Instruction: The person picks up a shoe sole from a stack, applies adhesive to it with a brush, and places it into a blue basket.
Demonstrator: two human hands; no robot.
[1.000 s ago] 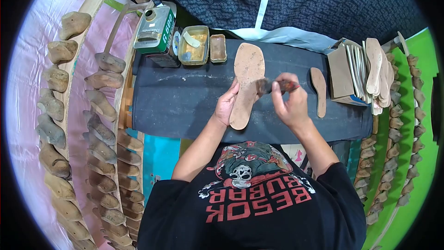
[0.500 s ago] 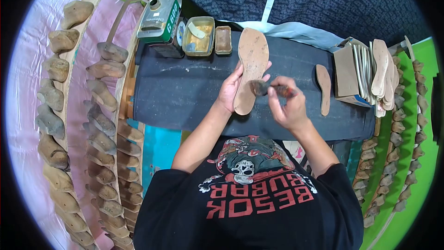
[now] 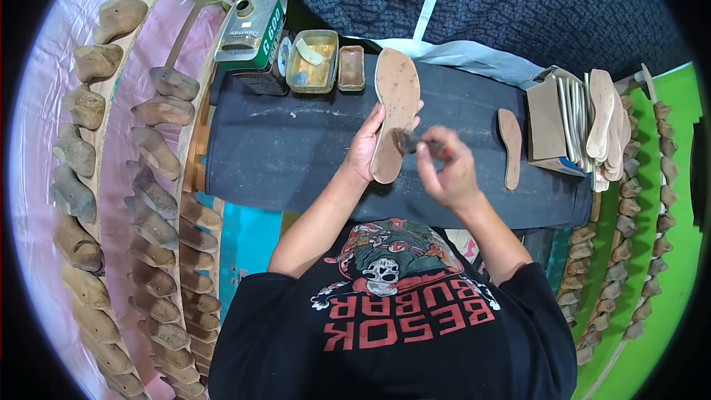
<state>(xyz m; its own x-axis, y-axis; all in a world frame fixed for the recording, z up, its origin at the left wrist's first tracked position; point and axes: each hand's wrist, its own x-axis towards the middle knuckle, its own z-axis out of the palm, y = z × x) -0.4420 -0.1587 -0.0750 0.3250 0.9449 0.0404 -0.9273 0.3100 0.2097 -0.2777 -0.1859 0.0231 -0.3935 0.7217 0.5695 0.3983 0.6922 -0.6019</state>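
Observation:
My left hand [image 3: 362, 147] is closed around the waist of a tan shoe insole [image 3: 398, 85], its thumb along one edge and fingertips showing at the other. The insole is held above the table with its toe end pointing away from me; small dark specks mark its surface. In my right hand [image 3: 452, 176] is a short brush [image 3: 406, 140] with a dark head and a reddish handle. The brush head lies against the heel half of the insole. Motion blurs the right fingers a little.
On the dark cloth-covered table [image 3: 281, 148] stand a green-and-white can [image 3: 252, 37], a yellowed tub [image 3: 315, 78] and a smaller tray [image 3: 351, 68]. Another insole [image 3: 509, 148] lies at right, beside a cardboard box [image 3: 546, 120] with several insoles. Wooden shoe lasts [image 3: 157, 152] line racks on both sides.
My right hand and the brush have shifted slightly left over the insole. The insole stands a little more upright. The whole view has moved slightly.

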